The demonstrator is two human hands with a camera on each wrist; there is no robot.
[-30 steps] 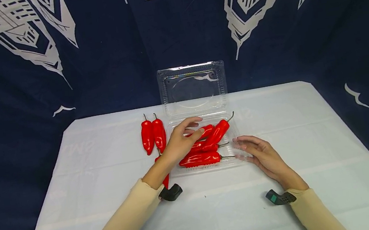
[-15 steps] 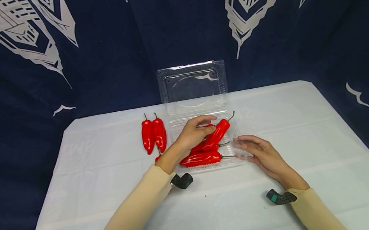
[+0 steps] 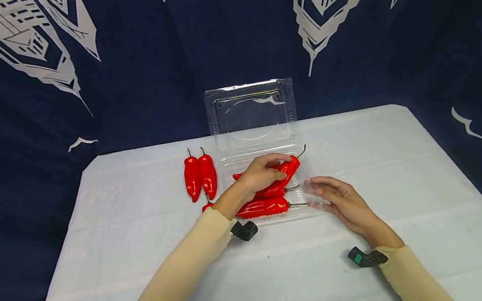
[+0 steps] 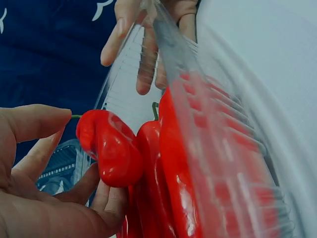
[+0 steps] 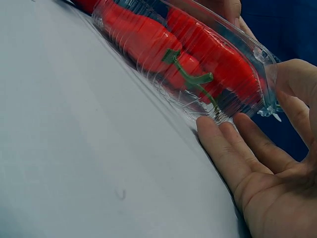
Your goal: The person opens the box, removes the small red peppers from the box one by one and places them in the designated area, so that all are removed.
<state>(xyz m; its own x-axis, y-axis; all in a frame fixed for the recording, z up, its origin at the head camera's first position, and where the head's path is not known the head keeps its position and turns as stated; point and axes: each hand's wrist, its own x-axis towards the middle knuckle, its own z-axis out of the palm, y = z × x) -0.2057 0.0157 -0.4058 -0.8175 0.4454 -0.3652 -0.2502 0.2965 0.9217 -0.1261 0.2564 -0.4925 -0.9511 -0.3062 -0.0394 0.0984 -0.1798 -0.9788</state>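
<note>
A clear plastic clamshell container [image 3: 297, 208] lies on the table with its lid [image 3: 251, 113] raised at the back. Several red chili peppers lie in its base, a long one [image 3: 267, 207] nearest the front. My left hand [image 3: 258, 176] reaches over the base and grips a chili pepper [image 3: 290, 165] that lies slantwise across the others. In the left wrist view, fingers [image 4: 42, 121] lie by this pepper's stem. My right hand [image 3: 343, 203] touches the container's right end; the right wrist view shows its nearly straight fingers [image 5: 225, 153] against the clear wall.
Two red chili peppers [image 3: 200, 176] lie side by side on the white tablecloth [image 3: 137, 201] left of the container. Another chili pepper [image 3: 207, 206] is mostly hidden under my left forearm. A dark blue printed cloth [image 3: 243, 32] hangs behind the table.
My left hand has moved right over the container, from a pepper farther left to the slanted one. My right hand and the container have stayed in place.
</note>
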